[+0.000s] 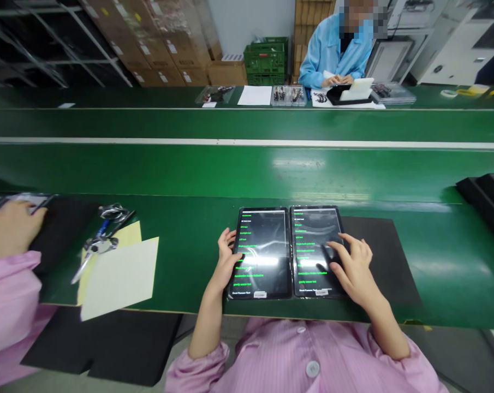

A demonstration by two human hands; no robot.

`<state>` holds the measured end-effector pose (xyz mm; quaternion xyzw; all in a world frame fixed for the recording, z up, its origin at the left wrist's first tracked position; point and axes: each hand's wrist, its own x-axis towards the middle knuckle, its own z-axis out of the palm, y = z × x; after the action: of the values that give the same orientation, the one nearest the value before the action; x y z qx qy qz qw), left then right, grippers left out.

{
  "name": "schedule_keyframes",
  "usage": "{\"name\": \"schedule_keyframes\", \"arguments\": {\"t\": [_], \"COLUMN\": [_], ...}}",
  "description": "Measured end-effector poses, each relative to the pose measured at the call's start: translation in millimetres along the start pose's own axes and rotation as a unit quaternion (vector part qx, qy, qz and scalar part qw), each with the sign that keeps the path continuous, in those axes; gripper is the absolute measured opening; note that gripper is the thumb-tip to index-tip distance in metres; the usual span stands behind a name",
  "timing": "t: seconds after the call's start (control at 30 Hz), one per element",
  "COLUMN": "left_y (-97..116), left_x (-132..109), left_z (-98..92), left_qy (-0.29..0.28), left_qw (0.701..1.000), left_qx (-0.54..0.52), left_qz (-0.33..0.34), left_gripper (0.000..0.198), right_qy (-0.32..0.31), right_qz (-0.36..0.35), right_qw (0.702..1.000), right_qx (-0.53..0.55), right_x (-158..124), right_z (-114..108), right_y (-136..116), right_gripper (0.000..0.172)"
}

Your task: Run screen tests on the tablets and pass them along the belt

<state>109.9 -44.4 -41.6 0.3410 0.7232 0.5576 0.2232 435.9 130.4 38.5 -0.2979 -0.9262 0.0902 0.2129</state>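
Head: hands (229,256) on two tablets (263,245)

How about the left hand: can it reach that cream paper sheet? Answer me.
Probably yes. The left hand rests at the left tablet's outer edge, and only bare green bench seems to lie between it and the cream paper sheet.

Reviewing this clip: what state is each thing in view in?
Left tablet: lying flat, screen lit, green text list showing
Right tablet: lying flat beside the left tablet, screen lit, green text list showing
Left hand: at the left tablet's edge, touching it
Right hand: over the right tablet, fingers at its screen
Cream paper sheet: lying flat
Black mat: lying flat
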Motion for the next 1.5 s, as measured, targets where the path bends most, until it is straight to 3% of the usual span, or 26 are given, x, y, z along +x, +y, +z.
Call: {"name": "schedule_keyframes", "arguments": {"t": [0.23, 0.4, 0.53, 0.63, 0.73, 0.8, 0.9, 0.97, 1.2, 1.3, 1.37, 1.5], "left_y": [10, 23, 46, 80, 111, 122, 123, 120, 122, 126, 127, 127], "left_x": [-1, 10, 53, 101, 144, 162, 171, 171, 164, 165, 166, 166], "left_z": [-0.8, -7.6, -31.5, -38.3, -10.1, 22.6, 63.7, 76.2, 71.6, 67.3, 65.3, 65.6], "left_qy": [-0.02, -0.072, -0.161, -0.225, -0.343, -0.41, -0.445, -0.438, -0.408, -0.438, -0.458, -0.459], "left_qw": [0.999, 0.99, 0.974, 0.955, 0.895, 0.86, 0.835, 0.833, 0.843, 0.832, 0.825, 0.827], "left_qx": [0.026, 0.104, 0.12, 0.187, 0.278, 0.293, 0.309, 0.321, 0.332, 0.323, 0.314, 0.312], "left_qz": [-0.03, -0.066, -0.105, -0.041, 0.064, 0.082, 0.093, 0.102, 0.112, 0.107, 0.101, 0.089], "left_gripper": [0.079, 0.082, 0.083, 0.074, 0.062, 0.05, 0.037, 0.037, 0.026, 0.016, 0.029, 0.026], "right_qy": [-0.07, -0.084, -0.074, -0.117, -0.181, -0.206, -0.215, -0.212, -0.235, -0.268, -0.284, -0.268], "right_qz": [-0.041, -0.072, -0.075, -0.048, 0.016, 0.107, 0.206, 0.21, 0.19, 0.152, 0.14, 0.199], "right_qw": [0.995, 0.989, 0.99, 0.992, 0.971, 0.923, 0.862, 0.86, 0.844, 0.844, 0.844, 0.83], "right_qx": [-0.063, -0.101, -0.095, -0.023, 0.153, 0.307, 0.411, 0.415, 0.443, 0.439, 0.434, 0.446], "right_x": [13, 11, 21, 55, 105, 136, 161, 163, 149, 150, 152, 156], "right_z": [4, 6, -17, -26, -5, 18, 44, 49, 53, 55, 51, 43], "right_y": [-19, -12, 21, 55, 80, 88, 89, 88, 104, 109, 107, 97], "right_gripper": [0.04, 0.046, 0.057, 0.061, 0.075, 0.082, 0.09, 0.091, 0.068, 0.076, 0.084, 0.079]}}
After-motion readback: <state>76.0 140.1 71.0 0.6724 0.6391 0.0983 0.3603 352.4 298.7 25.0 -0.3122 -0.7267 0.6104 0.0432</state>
